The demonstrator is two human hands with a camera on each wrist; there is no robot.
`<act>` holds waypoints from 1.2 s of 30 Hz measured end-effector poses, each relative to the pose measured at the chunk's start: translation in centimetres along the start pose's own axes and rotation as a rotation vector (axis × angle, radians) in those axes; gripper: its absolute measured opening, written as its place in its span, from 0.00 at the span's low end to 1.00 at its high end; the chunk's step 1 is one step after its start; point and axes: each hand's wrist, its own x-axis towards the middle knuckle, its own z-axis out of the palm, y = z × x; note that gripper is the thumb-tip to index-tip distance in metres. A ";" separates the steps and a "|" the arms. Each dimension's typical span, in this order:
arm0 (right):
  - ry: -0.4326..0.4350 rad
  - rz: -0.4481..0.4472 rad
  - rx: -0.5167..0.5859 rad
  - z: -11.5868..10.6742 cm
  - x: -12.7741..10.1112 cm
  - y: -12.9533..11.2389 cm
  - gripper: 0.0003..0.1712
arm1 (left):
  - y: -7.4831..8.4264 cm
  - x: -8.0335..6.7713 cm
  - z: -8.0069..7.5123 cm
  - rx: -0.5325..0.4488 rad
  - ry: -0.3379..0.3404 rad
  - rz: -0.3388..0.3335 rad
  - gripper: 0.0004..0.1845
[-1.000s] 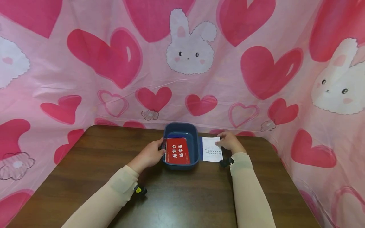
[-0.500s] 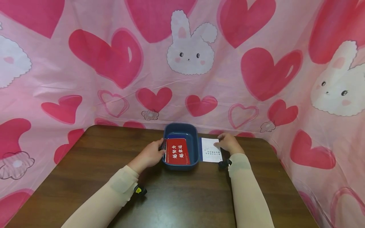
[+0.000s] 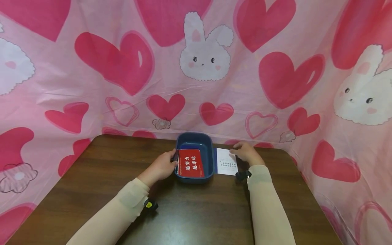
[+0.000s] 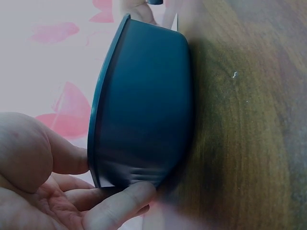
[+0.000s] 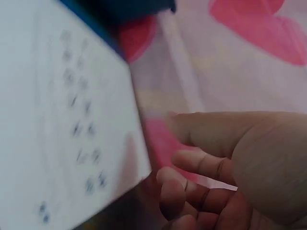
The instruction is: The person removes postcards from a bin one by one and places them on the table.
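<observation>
My left hand (image 3: 159,165) grips the left end of a dark blue plastic bin (image 3: 209,160). In the left wrist view the thumb is at the bin's rim and the fingers curl beneath it. A red booklet (image 3: 190,163) with white characters lies tilted inside the bin, over something blue. Right of the bin is a white printed page (image 3: 226,158) with a blue strip (image 3: 215,160) along its left side. My right hand (image 3: 247,153) is at the page's upper right corner. Its fingers are loosely bent beside the page edge (image 5: 105,120) in the right wrist view, pinching nothing.
Bin and page are near the back edge of a brown wooden table (image 3: 183,211). A pink curtain (image 3: 202,88) with hearts and rabbits hangs close behind and at both sides. Each wrist wears a dark band.
The right hand's fingertips have shifted slightly over the page's upper right corner, and the printing on the page looks different. The left hand and the bin have stayed in place.
</observation>
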 end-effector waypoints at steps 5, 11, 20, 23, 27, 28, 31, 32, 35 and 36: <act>-0.005 -0.136 0.054 -0.4 -0.7 -2.0 0.28 | -0.1 0.0 0.0 -0.004 0.002 -0.006 0.38; -0.037 -0.250 0.113 -0.4 -2.2 -5.3 0.27 | -0.1 0.1 0.1 -0.042 -0.006 -0.027 0.38; -0.103 -0.338 0.162 1.4 -3.7 -9.3 0.27 | 0.0 0.0 0.1 -0.059 -0.003 -0.021 0.38; -0.128 -0.328 0.149 1.9 -3.9 -10.6 0.27 | 0.0 0.0 0.2 -0.066 -0.007 -0.019 0.38; -0.171 -0.290 0.111 2.4 -3.8 -12.4 0.27 | -0.1 0.0 0.3 -0.084 -0.012 -0.030 0.39; -0.183 -0.283 0.100 2.6 -3.7 -12.9 0.27 | -0.1 -0.1 0.2 -0.087 -0.013 -0.034 0.39; -0.214 -0.256 0.061 3.3 -3.2 -14.1 0.27 | -0.1 -0.2 0.2 -0.092 -0.015 -0.041 0.39; -0.225 -0.248 0.052 3.6 -2.9 -14.4 0.27 | -0.1 -0.2 0.2 -0.091 -0.016 -0.040 0.39; -0.246 -0.235 -0.002 4.5 -2.5 -15.2 0.27 | 0.0 -0.2 0.2 -0.088 -0.019 -0.040 0.39; -0.249 -0.237 -0.024 4.8 -2.4 -15.4 0.26 | 0.1 -0.2 0.2 -0.087 -0.019 -0.039 0.39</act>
